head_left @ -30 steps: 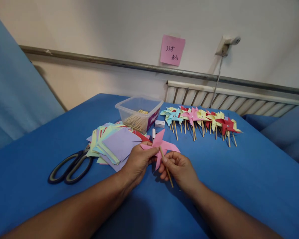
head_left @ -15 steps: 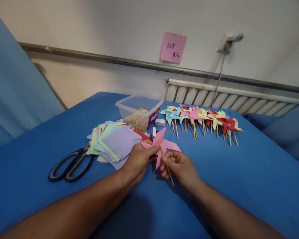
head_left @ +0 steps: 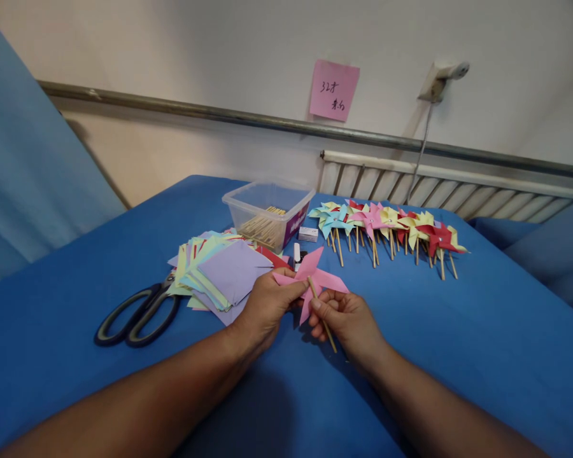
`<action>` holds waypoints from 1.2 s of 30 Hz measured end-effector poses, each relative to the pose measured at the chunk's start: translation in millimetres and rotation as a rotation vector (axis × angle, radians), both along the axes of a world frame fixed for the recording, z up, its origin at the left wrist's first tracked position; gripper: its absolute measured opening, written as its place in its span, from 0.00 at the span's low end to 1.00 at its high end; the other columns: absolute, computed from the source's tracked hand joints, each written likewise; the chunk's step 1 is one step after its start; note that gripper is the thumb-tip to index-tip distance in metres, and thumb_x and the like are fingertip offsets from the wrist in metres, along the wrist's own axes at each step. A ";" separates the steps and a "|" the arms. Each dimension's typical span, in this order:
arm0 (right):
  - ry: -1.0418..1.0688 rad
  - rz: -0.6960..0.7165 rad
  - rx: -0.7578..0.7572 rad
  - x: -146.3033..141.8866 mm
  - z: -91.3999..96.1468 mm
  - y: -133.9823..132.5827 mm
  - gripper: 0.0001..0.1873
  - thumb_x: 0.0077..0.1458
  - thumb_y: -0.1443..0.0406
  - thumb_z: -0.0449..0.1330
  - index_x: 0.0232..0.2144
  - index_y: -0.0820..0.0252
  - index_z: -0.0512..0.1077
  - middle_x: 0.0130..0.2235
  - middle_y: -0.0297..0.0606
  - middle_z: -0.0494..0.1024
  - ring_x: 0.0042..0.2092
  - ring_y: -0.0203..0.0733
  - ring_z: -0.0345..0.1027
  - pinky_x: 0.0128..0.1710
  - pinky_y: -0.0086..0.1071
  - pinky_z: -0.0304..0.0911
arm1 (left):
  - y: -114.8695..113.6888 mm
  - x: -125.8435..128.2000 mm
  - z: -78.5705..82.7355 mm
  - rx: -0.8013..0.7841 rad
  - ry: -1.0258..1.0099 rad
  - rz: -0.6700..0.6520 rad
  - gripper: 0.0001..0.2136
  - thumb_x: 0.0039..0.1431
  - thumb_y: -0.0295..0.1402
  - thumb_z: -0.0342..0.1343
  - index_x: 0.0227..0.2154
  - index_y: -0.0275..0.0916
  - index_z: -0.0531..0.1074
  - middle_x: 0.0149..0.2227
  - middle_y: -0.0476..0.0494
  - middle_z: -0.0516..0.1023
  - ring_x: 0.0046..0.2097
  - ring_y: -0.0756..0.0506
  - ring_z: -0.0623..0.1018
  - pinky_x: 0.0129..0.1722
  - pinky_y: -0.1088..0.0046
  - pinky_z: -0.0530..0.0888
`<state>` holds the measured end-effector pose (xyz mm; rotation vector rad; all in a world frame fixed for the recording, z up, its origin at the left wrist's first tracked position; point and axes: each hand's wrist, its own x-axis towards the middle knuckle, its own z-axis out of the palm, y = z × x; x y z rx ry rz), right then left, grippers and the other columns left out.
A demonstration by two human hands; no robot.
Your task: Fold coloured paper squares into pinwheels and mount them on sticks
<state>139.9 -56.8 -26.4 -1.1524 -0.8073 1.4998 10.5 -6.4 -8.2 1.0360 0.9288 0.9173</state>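
A pink paper pinwheel [head_left: 327,280] is held above the blue-covered table, its four-bladed shape turned partly toward me. My left hand [head_left: 267,302] pinches the pinwheel near its centre from the left. A thin wooden stick [head_left: 330,337] slants down to the right from that centre, crossing in front of the paper. Thumb and fingers of my right hand [head_left: 344,318] are closed around this stick just below the pinwheel. Whatever joins stick and paper is hidden by my left thumb. Just behind the pinwheel stands a small black-and-white object [head_left: 297,252], partly covered.
Left of my hands lie a stack of coloured paper squares [head_left: 229,273] and dark-handled scissors [head_left: 141,315]. Behind are a clear plastic box [head_left: 248,213] of wooden sticks and a small white box [head_left: 308,234]. Finished-looking pinwheels [head_left: 372,219] lie in a row at the back right.
Almost nothing differs. The whole view has shifted very slightly, and both hands keep the same grip on the pinwheel and stick.
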 end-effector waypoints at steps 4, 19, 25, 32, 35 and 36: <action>0.013 -0.008 0.005 -0.2 0.1 -0.1 0.22 0.38 0.52 0.70 0.22 0.63 0.68 0.18 0.34 0.75 0.17 0.32 0.66 0.16 0.23 0.60 | 0.0 0.1 1.7 0.009 0.006 0.000 0.09 0.46 0.34 0.62 0.23 0.35 0.68 0.19 0.49 0.72 0.21 0.50 0.71 0.22 0.74 0.66; -0.008 -0.013 0.005 -2.1 -3.0 0.2 0.22 0.38 0.52 0.69 0.22 0.63 0.68 0.18 0.33 0.74 0.16 0.30 0.64 0.13 0.21 0.55 | 0.2 -0.1 0.4 0.024 0.044 0.035 0.08 0.45 0.31 0.62 0.22 0.36 0.68 0.19 0.50 0.72 0.21 0.51 0.71 0.22 0.76 0.66; -0.029 -0.037 0.002 -1.8 -0.5 -0.3 0.21 0.39 0.53 0.70 0.22 0.63 0.68 0.18 0.32 0.74 0.15 0.27 0.59 0.12 0.20 0.47 | 1.2 -0.1 0.3 0.028 0.056 0.077 0.09 0.43 0.33 0.64 0.22 0.36 0.68 0.19 0.51 0.71 0.21 0.51 0.70 0.21 0.76 0.64; 0.048 -0.033 -0.019 -2.0 -0.1 -1.2 0.20 0.40 0.54 0.70 0.22 0.63 0.68 0.19 0.30 0.73 0.15 0.25 0.56 0.13 0.20 0.45 | -0.1 -0.4 2.0 0.056 0.048 0.024 0.12 0.44 0.38 0.64 0.20 0.35 0.69 0.18 0.49 0.72 0.21 0.50 0.70 0.21 0.75 0.64; 0.080 -0.029 -0.025 -2.0 0.0 -1.6 0.20 0.40 0.54 0.70 0.22 0.63 0.67 0.19 0.30 0.73 0.15 0.25 0.56 0.13 0.20 0.45 | -0.3 -0.6 2.1 0.070 0.058 0.030 0.13 0.44 0.38 0.64 0.19 0.35 0.69 0.18 0.48 0.71 0.20 0.50 0.70 0.20 0.75 0.63; 0.083 -0.028 -0.025 -1.9 0.1 -1.6 0.20 0.40 0.54 0.70 0.22 0.63 0.68 0.19 0.30 0.73 0.15 0.25 0.56 0.13 0.20 0.45 | -0.3 -0.7 2.0 0.074 0.061 0.030 0.13 0.44 0.39 0.64 0.19 0.35 0.69 0.17 0.48 0.71 0.20 0.50 0.70 0.20 0.75 0.63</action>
